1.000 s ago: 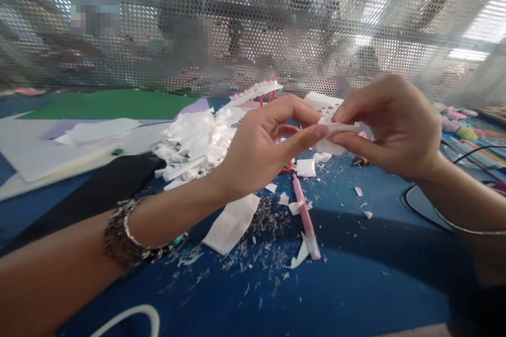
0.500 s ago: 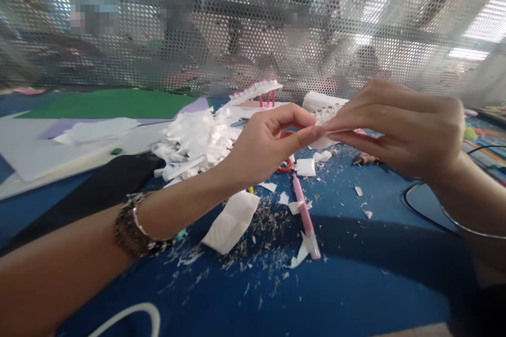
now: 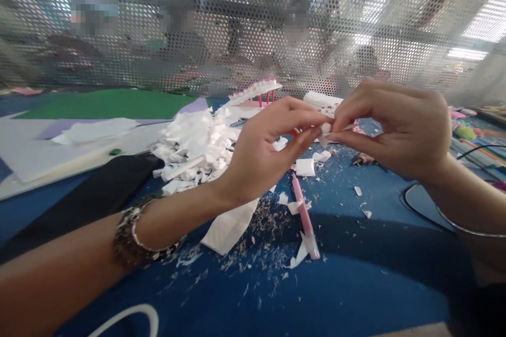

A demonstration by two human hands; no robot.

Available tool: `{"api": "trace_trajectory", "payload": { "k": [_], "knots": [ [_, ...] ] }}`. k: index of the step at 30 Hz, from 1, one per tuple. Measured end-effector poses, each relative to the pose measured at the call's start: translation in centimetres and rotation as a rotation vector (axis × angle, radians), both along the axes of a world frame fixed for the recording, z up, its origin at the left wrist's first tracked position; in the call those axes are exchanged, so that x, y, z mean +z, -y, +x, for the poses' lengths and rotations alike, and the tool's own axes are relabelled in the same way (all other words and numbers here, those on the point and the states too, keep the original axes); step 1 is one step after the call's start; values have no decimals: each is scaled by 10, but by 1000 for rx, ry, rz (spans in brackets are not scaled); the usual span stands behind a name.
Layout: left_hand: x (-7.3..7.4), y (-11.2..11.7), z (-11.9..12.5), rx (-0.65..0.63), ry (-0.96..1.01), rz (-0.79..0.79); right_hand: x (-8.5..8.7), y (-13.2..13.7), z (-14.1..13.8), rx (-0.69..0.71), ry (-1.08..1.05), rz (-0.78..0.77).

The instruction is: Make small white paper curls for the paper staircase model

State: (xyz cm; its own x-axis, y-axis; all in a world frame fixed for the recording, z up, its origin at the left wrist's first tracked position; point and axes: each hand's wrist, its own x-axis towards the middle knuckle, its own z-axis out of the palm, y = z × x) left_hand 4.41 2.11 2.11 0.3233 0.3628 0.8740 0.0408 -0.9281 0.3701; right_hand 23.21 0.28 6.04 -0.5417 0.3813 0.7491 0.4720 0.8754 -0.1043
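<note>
A small bunched piece of white tissue paper (image 3: 324, 129) is pinched between the fingertips of both hands, above the blue table. My left hand (image 3: 264, 150) closes thumb and fingers on its left side. Opposite, my right hand (image 3: 399, 129) pinches it from the right, thumb against fingers. Below them lie a pink pen (image 3: 302, 205) with a clear end and a small folded white tissue (image 3: 304, 167). A flat strip of tissue (image 3: 229, 227) is partly covered by my left wrist.
Crumpled white tissue (image 3: 197, 137) is heaped left of my hands. Behind stands a small white stepped model (image 3: 256, 90) on red posts. Green paper (image 3: 106, 103) and a black item (image 3: 87, 195) lie left. A dark cable (image 3: 411, 205) runs right; perforated metal (image 3: 253, 26) rises behind.
The tissue paper between my fingertips now shows as a small bunched lump. My right hand has shifted slightly left and turned, and my left fingers have closed in around the tissue.
</note>
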Motion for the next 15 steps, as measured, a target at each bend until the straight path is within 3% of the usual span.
{"api": "trace_trajectory", "payload": {
  "k": [6, 15],
  "knots": [
    [3, 2, 0, -114, -26, -41, -3, -1, -5, 55, -71, 40],
    [6, -5, -4, -93, -23, -52, 1, 1, -6, 69, -89, -32]
  ]
}}
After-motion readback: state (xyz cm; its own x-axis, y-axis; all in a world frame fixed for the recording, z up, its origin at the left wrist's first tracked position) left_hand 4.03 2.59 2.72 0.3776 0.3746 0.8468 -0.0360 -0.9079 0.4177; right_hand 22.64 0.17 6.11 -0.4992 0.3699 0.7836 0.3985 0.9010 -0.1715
